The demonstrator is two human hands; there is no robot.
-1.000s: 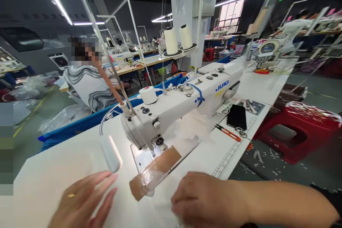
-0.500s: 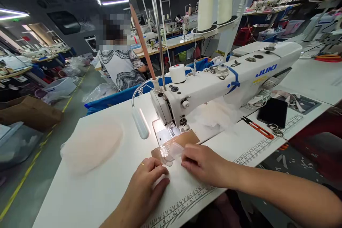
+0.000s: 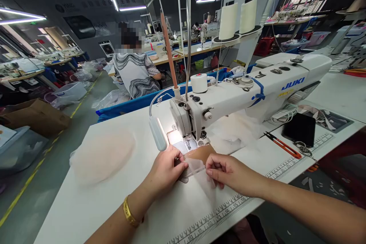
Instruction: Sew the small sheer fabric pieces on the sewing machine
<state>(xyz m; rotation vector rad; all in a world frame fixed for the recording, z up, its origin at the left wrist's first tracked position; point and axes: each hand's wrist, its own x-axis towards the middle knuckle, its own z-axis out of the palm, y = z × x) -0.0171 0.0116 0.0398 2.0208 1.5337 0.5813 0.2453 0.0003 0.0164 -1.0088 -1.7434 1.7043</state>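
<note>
at the centre of the frame, two bare hands hold a sheer white fabric piece (image 3: 200,171) on a white surface (image 3: 114,198), just in front of a white sewing machine (image 3: 246,91). the left hand (image 3: 166,169) pinches its left edge with closed fingers; the right hand (image 3: 228,173) pinches its right edge. a tan fabric strip (image 3: 201,152) lies under the needle. red snips (image 3: 281,145) and a black phone (image 3: 299,129) sit at right.
</note>
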